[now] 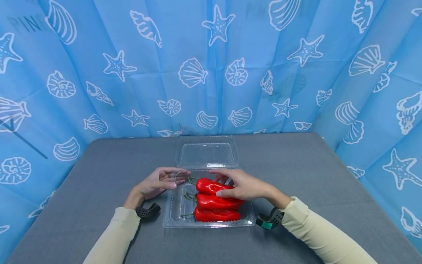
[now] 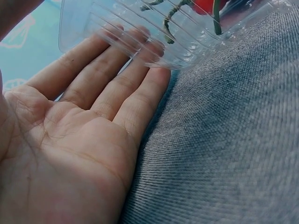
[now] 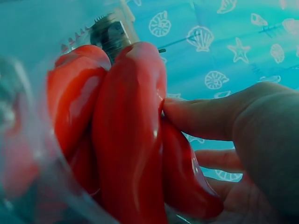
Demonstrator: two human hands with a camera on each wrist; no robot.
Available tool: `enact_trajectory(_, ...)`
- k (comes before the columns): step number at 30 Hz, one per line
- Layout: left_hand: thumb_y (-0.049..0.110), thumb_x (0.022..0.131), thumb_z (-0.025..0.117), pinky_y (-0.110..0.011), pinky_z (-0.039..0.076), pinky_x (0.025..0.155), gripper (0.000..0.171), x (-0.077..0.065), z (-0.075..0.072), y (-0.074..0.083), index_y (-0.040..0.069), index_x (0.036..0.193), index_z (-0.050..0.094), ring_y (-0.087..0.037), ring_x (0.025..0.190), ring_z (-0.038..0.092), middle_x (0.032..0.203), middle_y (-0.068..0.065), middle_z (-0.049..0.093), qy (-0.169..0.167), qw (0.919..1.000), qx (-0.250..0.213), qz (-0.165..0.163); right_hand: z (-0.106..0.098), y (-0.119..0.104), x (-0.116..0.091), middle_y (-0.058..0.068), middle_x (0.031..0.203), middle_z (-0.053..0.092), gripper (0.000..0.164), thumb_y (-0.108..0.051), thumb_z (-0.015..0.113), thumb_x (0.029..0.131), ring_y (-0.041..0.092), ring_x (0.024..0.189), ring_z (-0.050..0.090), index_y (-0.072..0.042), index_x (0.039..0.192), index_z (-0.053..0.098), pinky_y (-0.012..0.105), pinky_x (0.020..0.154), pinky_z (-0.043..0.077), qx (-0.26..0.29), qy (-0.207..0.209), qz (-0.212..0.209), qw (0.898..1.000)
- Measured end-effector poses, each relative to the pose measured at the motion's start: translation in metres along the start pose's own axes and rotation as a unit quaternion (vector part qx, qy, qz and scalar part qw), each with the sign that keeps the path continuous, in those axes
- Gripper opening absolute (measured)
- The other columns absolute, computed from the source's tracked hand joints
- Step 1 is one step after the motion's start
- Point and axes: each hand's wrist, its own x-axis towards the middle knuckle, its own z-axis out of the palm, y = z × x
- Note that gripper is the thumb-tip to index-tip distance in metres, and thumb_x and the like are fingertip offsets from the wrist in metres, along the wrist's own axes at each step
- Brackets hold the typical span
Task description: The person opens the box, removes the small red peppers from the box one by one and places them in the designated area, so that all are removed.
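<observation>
Red peppers with green stems lie side by side in a clear plastic clamshell container [image 1: 208, 224], stems pointing left. At the far pepper [image 1: 207, 185], my right hand [image 1: 248, 185] grips with the thumb on its near side and the fingers on its far side. Nearer to me are the middle pepper [image 1: 214, 201] and the near pepper [image 1: 215, 215]. My left hand [image 1: 158, 183] is palm-up at the container's left wall. In the left wrist view, straight fingers [image 2: 124, 86] touch the ridged plastic, their tips seen through it.
The container's clear lid [image 1: 207, 154] is folded back flat on the grey cloth-covered table [image 1: 287, 161]. A blue curtain [image 1: 211, 95] with white shells and starfish hangs behind and at the sides. A dark wrist device [image 1: 270, 219] sits on each wrist.
</observation>
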Motion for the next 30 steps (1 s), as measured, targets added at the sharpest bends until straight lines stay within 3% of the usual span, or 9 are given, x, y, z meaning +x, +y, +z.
enact_trajectory(8,0.0,0.093,0.067,-0.042,0.039,0.114,0.059,-0.0007,0.0008,0.0007,-0.014,0.145,0.042,-0.033,0.138,0.049,0.149,-0.027,0.048,-0.003,1.0,0.004,0.007,-0.0011,0.0008,0.0012,0.006,0.124,0.064,0.068,-0.017,0.076,0.089,0.022,0.106,0.06,-0.008,0.15,0.045,0.04,0.088,0.056,0.029,-0.008,-0.019,0.999)
enact_trajectory(20,0.002,0.092,0.068,-0.043,0.04,0.113,0.061,-0.0009,0.0015,0.0001,-0.016,0.144,0.041,-0.032,0.136,0.051,0.148,-0.028,0.049,0.001,0.9998,0.01,0.017,-0.002,-0.0005,0.0018,0.008,0.127,0.061,0.068,-0.012,0.076,0.088,0.027,0.113,0.057,-0.007,0.149,0.046,0.041,0.092,0.054,0.057,-0.008,-0.018,0.998)
enact_trajectory(30,-0.002,0.092,0.066,-0.043,0.04,0.112,0.06,-0.0021,0.0011,-0.0002,-0.014,0.145,0.042,-0.032,0.136,0.052,0.146,-0.023,0.053,0.011,0.9998,-0.002,0.016,-0.0052,-0.0028,0.0002,0.009,0.123,0.06,0.067,-0.01,0.077,0.086,0.028,0.11,0.057,-0.005,0.146,0.048,0.043,0.09,0.056,0.071,0.031,-0.024,0.997)
